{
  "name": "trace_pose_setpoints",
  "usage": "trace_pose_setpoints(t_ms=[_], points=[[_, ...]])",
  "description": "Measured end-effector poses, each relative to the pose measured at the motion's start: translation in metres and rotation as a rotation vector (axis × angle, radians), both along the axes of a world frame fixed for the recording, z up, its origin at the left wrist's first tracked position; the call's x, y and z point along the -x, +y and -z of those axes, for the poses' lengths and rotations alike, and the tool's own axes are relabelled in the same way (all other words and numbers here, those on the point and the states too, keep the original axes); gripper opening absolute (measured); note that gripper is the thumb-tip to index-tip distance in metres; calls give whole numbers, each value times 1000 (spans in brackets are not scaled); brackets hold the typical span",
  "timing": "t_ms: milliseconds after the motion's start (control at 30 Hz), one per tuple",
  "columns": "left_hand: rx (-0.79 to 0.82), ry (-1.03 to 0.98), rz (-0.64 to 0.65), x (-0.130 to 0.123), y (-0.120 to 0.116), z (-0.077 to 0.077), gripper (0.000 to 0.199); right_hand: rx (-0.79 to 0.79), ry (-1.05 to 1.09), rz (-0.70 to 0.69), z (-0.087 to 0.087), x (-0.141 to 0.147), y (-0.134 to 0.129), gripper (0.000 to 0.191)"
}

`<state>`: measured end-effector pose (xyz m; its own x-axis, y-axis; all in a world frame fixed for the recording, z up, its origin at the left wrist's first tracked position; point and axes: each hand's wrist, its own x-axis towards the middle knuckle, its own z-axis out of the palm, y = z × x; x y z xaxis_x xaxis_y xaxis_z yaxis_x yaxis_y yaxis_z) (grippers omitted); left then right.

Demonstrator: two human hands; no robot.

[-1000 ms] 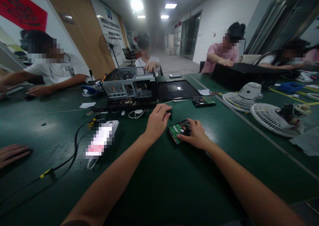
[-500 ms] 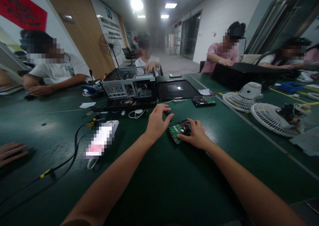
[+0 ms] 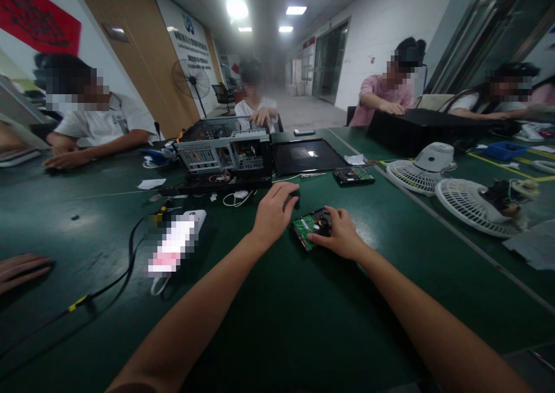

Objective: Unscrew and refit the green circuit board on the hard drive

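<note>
While the right hand point(image 3: 342, 235) presses a hard drive point(image 3: 311, 228), circuit board up, flat on the green table point(image 3: 277, 323), the left hand point(image 3: 273, 211) curls around a small dark tool point(image 3: 295, 199) just beside it, likely unscrewing the board, which needs a steady drive.

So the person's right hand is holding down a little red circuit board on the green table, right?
Not quite: the board is green, not red. The head view shows the right hand resting on a small drive with a green circuit board facing up, lying on the green table. The left hand sits just beside it on a small dark object.
</note>
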<state>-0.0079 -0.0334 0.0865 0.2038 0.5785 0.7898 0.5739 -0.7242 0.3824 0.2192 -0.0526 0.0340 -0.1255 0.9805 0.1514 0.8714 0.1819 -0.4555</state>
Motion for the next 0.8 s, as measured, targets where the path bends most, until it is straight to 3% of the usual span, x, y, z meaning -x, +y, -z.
trace_pose_setpoints(t_ms=[400, 800], points=[[11, -88, -32, 0, 0, 3, 19, 5, -6, -2, 2, -2, 2, 99], [20, -106, 10, -2, 2, 6, 31, 2, -1, 5, 3, -1, 1, 98]])
